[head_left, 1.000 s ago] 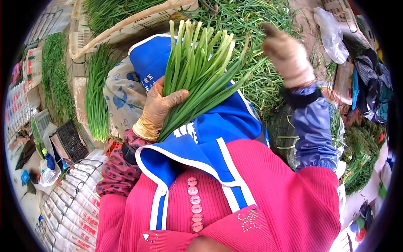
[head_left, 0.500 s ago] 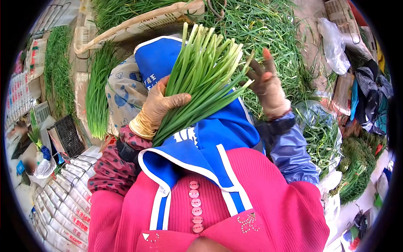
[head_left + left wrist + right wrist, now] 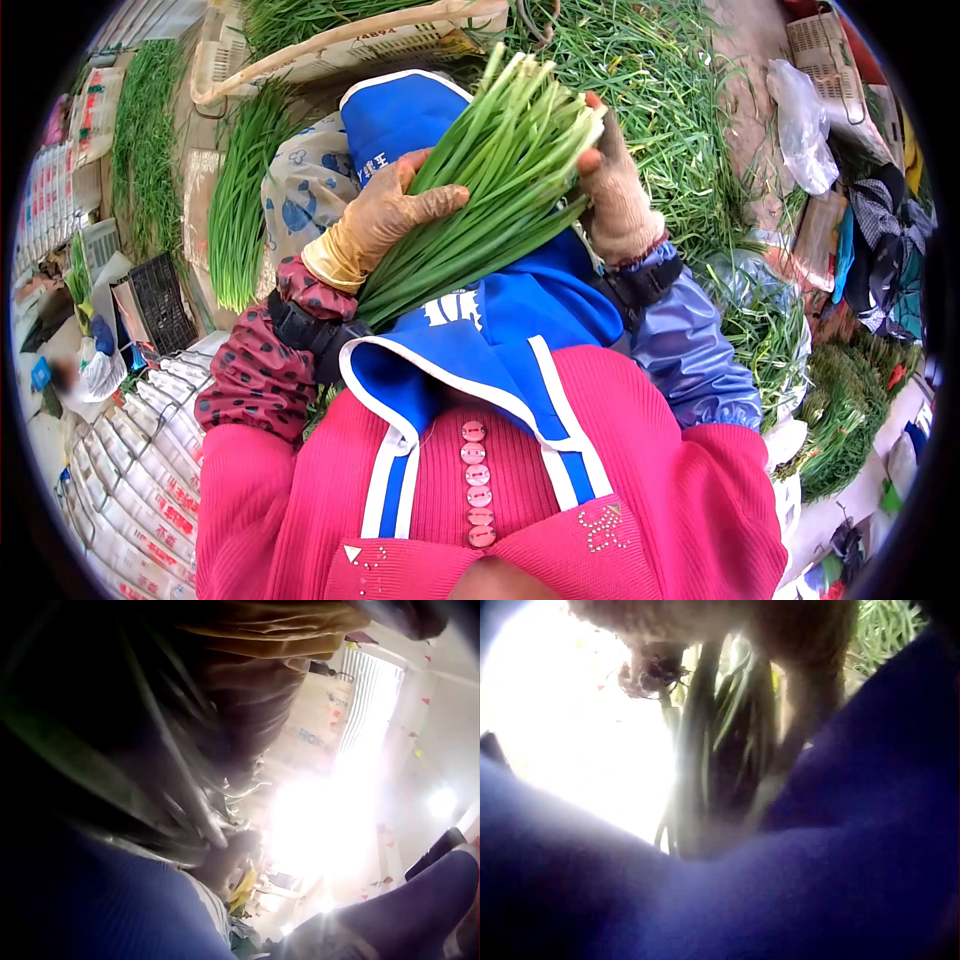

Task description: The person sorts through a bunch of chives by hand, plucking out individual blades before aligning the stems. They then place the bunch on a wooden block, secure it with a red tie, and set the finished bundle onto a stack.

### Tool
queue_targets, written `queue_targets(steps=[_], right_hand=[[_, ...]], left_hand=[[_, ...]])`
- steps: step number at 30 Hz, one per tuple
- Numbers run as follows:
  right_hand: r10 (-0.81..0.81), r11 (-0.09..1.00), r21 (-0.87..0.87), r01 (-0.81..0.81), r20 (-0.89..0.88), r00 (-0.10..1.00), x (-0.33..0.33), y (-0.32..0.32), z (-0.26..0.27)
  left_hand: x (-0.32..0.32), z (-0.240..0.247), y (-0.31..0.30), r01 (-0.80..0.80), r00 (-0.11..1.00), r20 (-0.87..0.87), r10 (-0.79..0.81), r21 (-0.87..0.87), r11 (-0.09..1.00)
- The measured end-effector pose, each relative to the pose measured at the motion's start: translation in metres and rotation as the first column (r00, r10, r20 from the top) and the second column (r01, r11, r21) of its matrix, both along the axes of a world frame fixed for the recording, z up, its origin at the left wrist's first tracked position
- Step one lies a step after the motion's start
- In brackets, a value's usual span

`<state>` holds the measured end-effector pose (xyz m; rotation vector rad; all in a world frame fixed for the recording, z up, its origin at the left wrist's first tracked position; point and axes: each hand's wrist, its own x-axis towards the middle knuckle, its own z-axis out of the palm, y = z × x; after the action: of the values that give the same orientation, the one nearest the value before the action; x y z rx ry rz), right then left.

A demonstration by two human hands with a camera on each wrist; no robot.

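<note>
A thick bunch of garlic chives (image 3: 500,165) lies slantwise over the blue apron, pale cut ends up and to the right. My left hand (image 3: 385,215), in a tan glove, grips its left side with the thumb laid across the front. At the cut ends, my right hand (image 3: 618,195) holds the bunch's right edge between thumb and fingers; part of that hand is behind the stems. Dark, blurred stems (image 3: 731,727) run beneath the right hand (image 3: 802,637) in the right wrist view. The left wrist view is mostly dark, with glare behind the left hand (image 3: 247,705).
Loose green leaves (image 3: 650,100) are heaped beyond the right hand. A plastic crate (image 3: 350,50) with more greens stands ahead, and another chive bunch (image 3: 240,210) lies to the left. A clear plastic bag (image 3: 800,130) and a leaf-filled bag (image 3: 765,320) are at the right.
My right hand came down from above the leaf heap, opened its fingers, and moved left to the bunch's cut ends. The left hand keeps its grip; the bunch has shifted slightly right.
</note>
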<state>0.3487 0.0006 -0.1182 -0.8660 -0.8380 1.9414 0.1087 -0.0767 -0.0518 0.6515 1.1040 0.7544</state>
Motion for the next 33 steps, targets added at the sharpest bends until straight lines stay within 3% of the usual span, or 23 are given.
queue_targets(steps=[1,3,6,7,10,11,15,16,17,18,19,20,21,23,25,26,27,29,31,32,33], right_hand=[[0.004,1.0,-0.009,-0.003,0.093,0.996,-0.008,0.007,0.015],[0.028,0.998,-0.063,-0.028,0.012,1.0,-0.026,0.024,0.024],[0.032,0.998,-0.043,-0.046,-0.298,0.954,-0.037,0.033,0.037],[0.075,0.996,-0.028,-0.088,-0.303,0.95,-0.037,0.031,0.04],[0.017,0.999,-0.027,-0.024,-0.226,0.974,-0.05,0.017,0.017],[0.01,0.999,-0.031,-0.017,-0.215,0.977,-0.051,0.015,0.011],[0.103,0.994,0.059,-0.09,-0.263,0.959,-0.063,0.02,0.028],[0.124,0.992,0.062,-0.109,-0.338,0.933,-0.063,0.023,0.025],[0.145,0.989,0.068,-0.128,-0.41,0.9,-0.064,0.028,0.022],[0.169,0.986,0.072,-0.152,-0.427,0.888,-0.063,0.032,0.023],[0.193,0.981,0.073,-0.18,-0.445,0.874,-0.063,0.035,0.024],[0.218,0.975,0.071,-0.21,-0.466,0.858,-0.063,0.036,0.025],[0.209,0.977,0.071,-0.199,-0.449,0.869,-0.063,0.036,0.026],[0.191,0.982,0.072,-0.177,-0.414,0.89,-0.063,0.034,0.028],[0.184,0.981,0.125,-0.151,-0.321,0.929,-0.071,0.032,0.039],[0.194,0.968,0.206,-0.145,-0.243,0.951,-0.078,0.026,0.049],[0.195,0.947,0.288,-0.142,-0.167,0.966,-0.083,0.019,0.058],[0.15,0.945,0.291,-0.149,0.019,0.989,-0.083,0.017,0.064],[0.01,0.974,0.22,-0.054,0.195,0.981,-0.088,0.015,0.081],[-0.026,0.984,0.178,0.006,0.108,0.994,-0.088,0.02,0.082],[-0.007,0.993,0.121,0.006,0.013,1.0,-0.085,0.03,0.086]], left_hand=[[-0.001,0.0,0.001,0.011,1.0,-0.007,-0.011,0.03,0.999],[-0.008,0.002,0.009,0.027,0.999,-0.039,-0.023,0.098,0.995],[-0.027,0.007,0.011,-0.067,0.975,0.205,0.082,-0.077,0.995],[-0.029,0.006,0.01,-0.054,0.942,0.325,0.085,-0.103,0.993],[-0.018,-0.004,0.005,-0.016,0.889,0.43,0.156,-0.31,0.951],[-0.022,-0.017,0.003,0.071,0.878,0.465,0.112,-0.357,0.931],[-0.028,-0.036,0.008,0.175,0.877,0.479,0.028,-0.374,0.911],[-0.03,-0.028,0.013,0.208,0.919,0.387,-0.082,-0.296,0.932],[-0.038,-0.023,0.023,0.344,0.935,0.154,-0.32,-0.165,0.924],[-0.051,-0.023,0.037,0.494,0.859,-0.114,-0.499,-0.072,0.866],[-0.054,-0.009,0.046,0.64,0.701,-0.385,-0.6,-0.031,0.768],[-0.051,0.007,0.045,0.478,0.738,-0.501,-0.453,-0.086,0.874],[-0.052,0.016,0.044,0.374,0.784,-0.578,-0.225,0.15,0.915],[-0.043,0.031,0.038,0.243,0.858,-0.508,-0.079,0.266,0.933],[-0.013,0.048,0.031,0.522,0.651,-0.73,-0.206,0.234,0.82],[0.003,0.042,0.024,0.537,0.427,-0.89,-0.162,0.106,0.837],[0.013,0.042,0.022,0.506,0.377,-0.911,-0.169,0.049,0.861],[0.012,0.029,0.022,0.521,0.525,-0.845,-0.099,0.228,0.823],[0.014,0.031,0.02,0.459,0.56,-0.828,-0.032,0.278,0.844],[0.015,0.033,0.017,0.422,0.578,-0.816,0.009,0.308,0.853],[0.005,0.045,0.016,0.363,0.723,-0.688,0.058,0.45,0.816]])
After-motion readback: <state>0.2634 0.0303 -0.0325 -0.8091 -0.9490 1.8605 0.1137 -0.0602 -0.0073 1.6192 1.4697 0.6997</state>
